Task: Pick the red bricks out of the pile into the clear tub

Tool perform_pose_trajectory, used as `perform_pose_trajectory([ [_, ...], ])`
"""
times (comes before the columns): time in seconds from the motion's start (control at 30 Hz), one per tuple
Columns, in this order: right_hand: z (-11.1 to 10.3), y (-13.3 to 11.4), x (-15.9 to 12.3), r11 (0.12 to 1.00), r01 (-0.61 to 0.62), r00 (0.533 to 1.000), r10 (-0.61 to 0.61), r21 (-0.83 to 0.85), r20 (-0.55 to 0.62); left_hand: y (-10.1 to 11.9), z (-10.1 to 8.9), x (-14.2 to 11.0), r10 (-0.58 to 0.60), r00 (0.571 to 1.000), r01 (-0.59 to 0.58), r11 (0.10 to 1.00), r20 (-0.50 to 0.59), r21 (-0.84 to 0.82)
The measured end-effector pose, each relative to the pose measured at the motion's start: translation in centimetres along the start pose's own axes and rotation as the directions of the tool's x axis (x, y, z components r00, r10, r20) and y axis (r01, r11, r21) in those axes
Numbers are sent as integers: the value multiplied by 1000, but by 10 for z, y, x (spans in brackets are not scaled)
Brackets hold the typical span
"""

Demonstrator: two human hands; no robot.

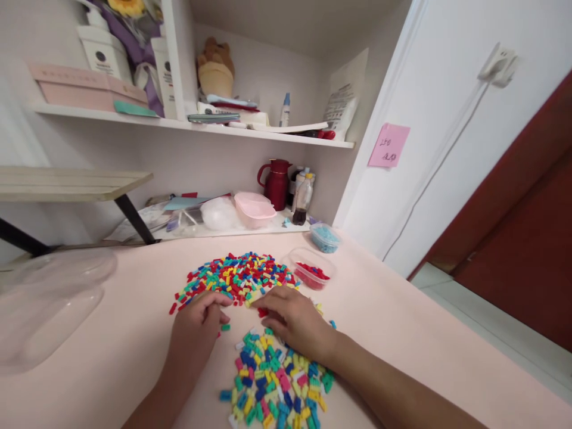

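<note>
A wide pile of small toy building bricks in mixed colours [241, 271] lies across the middle of the table. Nearer to me is a second, looser pile of mixed bricks [277, 381]. My left hand [201, 319] rests at the near left edge of the far pile, index finger stretched out and nothing visible in it. Between the two piles, my right hand [297, 316] reaches left with its fingers apart, fingertips among pale yellow bricks and red bricks below them. A single green brick [226, 328] lies just right of my left hand.
Right of the far pile stand a clear tub of red bricks [313, 274] and a tub of light blue pieces [325, 238]. Clear plastic containers [53, 310] lie at the left. A pink bowl [254, 208], a red jug [277, 185] and bottles stand behind.
</note>
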State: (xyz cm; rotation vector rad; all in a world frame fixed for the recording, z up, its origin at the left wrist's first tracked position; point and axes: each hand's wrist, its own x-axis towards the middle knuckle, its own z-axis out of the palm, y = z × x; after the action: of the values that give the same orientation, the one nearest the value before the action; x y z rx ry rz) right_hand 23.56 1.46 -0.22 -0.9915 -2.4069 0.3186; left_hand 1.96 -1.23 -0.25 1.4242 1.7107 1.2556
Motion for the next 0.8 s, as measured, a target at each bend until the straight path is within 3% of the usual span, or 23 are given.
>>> perform_pose_trajectory([
  [0.2,6,1,0,1000,-7,1000,7,-7,-26,1,-1,-2,-10,1000,10,1000,-7,11],
  [0.33,2,3,2,991,-70,996,76,114,-44,3,-1,-2,-22,999,21,1000,-23,-15],
  [0.57,-2,14,6,827,-277,933,353,488,-68,1,-2,1,-33,998,32,999,-44,-26],
  [0.7,-2,14,9,726,-289,920,391,624,-28,0,-2,2,-57,998,56,998,-37,-26],
  [0.8,-14,15,10,761,-255,915,390,597,-106,3,-2,1,-88,995,86,995,-53,-52],
])
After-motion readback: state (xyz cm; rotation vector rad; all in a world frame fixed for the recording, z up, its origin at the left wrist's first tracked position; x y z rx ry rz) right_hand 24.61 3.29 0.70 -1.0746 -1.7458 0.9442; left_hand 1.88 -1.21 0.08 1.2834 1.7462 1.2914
